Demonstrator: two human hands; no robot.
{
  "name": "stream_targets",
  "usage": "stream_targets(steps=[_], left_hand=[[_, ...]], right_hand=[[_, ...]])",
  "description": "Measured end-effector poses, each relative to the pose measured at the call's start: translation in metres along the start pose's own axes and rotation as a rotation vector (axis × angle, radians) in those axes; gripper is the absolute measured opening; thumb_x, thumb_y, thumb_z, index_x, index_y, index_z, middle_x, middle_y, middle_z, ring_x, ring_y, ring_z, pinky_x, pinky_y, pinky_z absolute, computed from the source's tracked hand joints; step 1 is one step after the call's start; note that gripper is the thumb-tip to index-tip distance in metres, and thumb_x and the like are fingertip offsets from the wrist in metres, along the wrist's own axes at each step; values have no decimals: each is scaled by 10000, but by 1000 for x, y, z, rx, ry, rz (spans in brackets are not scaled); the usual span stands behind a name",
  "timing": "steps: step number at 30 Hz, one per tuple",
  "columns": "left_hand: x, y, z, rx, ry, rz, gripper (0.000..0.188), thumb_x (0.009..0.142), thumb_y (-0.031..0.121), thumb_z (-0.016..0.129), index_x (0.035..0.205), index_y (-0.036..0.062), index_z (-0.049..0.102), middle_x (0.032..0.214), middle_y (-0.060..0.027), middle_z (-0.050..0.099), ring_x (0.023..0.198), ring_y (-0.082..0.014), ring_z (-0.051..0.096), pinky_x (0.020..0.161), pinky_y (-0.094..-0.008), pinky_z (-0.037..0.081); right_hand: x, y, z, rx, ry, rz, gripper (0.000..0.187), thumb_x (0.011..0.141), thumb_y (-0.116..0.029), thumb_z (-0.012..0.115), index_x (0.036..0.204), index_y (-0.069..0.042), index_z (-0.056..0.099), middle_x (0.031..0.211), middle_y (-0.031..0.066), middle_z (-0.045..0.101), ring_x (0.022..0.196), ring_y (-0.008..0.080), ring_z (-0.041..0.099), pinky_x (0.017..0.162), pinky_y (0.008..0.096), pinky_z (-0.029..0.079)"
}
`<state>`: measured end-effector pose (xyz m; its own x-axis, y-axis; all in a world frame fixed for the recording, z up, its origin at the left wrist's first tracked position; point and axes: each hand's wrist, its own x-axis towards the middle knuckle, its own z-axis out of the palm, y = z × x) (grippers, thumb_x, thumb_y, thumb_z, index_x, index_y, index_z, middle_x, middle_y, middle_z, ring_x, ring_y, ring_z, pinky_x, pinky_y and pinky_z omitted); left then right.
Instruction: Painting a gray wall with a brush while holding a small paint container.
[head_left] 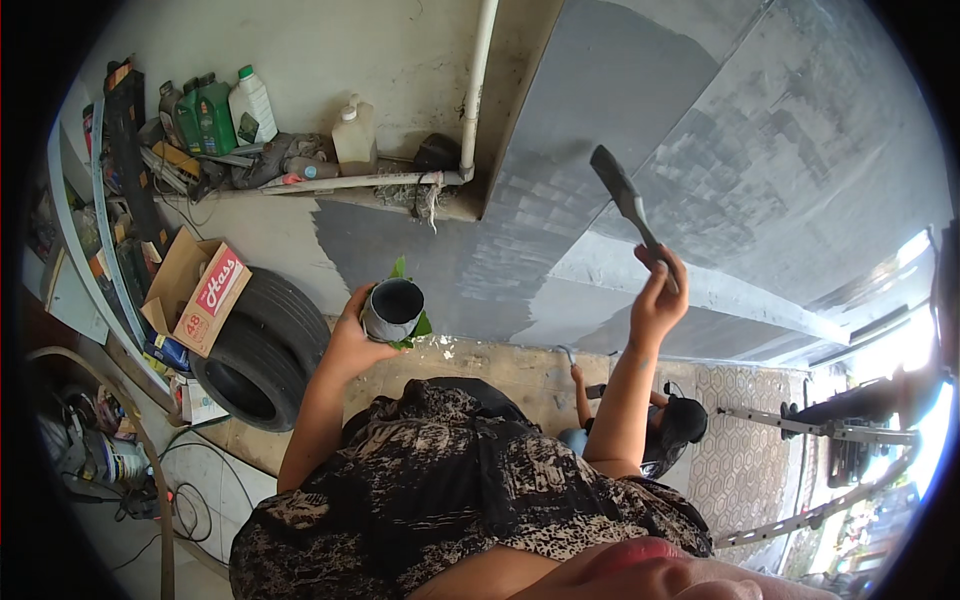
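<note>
My left hand (343, 343) is wrapped around a small round container (388, 329) with a dark grey inside, probably paint. Green leaves (423, 325) stick out between the container and my fingers. Raised toward the wall on the right, my right hand (656, 300) grips a paintbrush (627, 195) by its handle. Its dark flat bristle end points up and left, and I cannot tell whether it touches the wall. Before me the wall (590, 110) carries patchy grey paint in light and dark strokes, with a pale ledge (690, 285) running across it.
Tyres (255, 365) and an open cardboard box (205, 295) stand at left, below a shelf with bottles (253, 105). A white pipe (476, 80) runs down the wall. Low at right, another person (675, 425) reaches to the wall with a tool, near a ladder (860, 432).
</note>
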<state>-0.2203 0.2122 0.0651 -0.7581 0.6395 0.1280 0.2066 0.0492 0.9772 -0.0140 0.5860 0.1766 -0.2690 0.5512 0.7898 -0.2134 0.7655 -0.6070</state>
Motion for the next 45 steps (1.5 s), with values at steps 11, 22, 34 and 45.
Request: stream_targets(steps=[11,22,34,45], left_hand=[[2,-9,0,3,-23,-31,1064,537,19,971,1446,61,420,1339,-81,580,1266,-195,552,1065,-358,446],[8,-14,-4,-16,-52,-3,1040,552,13,964,1438,58,423,1338,-84,579,1265,-194,553,1071,-361,440],[5,-28,-34,-2,-32,-50,1072,561,8,960,1469,70,395,1365,-91,564,1285,-199,541,1083,-362,440],[9,-49,-73,-47,-5,-17,1089,559,8,958,1480,59,378,1364,-95,562,1284,-207,543,1087,-365,439]], right_hand=[[-32,10,-5,-158,75,23,228,1047,-20,505,1239,65,595,1044,218,742,990,276,747,909,358,575],[-26,0,80,-124,-148,2,218,966,20,621,1168,-30,684,1002,129,774,1001,226,753,899,315,556],[-41,-19,107,20,-129,-7,224,992,5,588,1206,1,652,1021,157,770,1003,235,753,894,314,554],[-65,-30,141,-100,-39,5,227,991,16,563,1203,1,646,1011,158,771,986,232,757,874,312,572]])
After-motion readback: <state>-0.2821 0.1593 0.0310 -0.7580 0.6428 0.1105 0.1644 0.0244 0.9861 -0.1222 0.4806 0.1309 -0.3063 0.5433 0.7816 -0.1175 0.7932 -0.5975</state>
